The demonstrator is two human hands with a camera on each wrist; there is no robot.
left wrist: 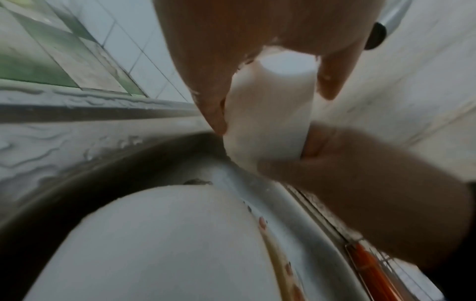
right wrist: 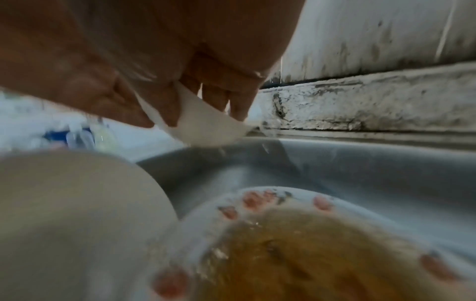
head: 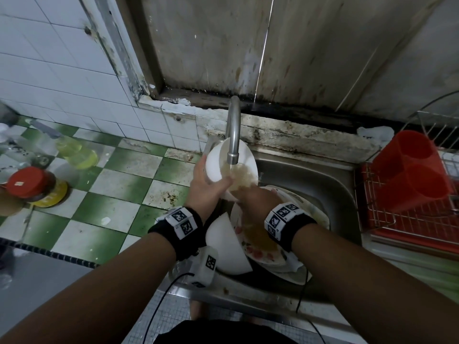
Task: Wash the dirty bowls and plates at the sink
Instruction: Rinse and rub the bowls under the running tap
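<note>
Grimy tiled wall behind steel sink [head: 323, 184]: left hand [head: 207, 187] gripped the white bowl [head: 223, 160] tilted under the running tap [head: 233, 130], right hand [head: 255, 197] curled onto its rim; best to rotate it so brown runoff drained onto the stacked plates [head: 263, 247].

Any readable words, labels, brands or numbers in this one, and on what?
None can be read.
Wristband markers: black-and-white square codes, no letters.
Red-lidded jar: small pale sticker on the lid, too small to read.
Yellow-liquid bottle: no legible label.
</note>
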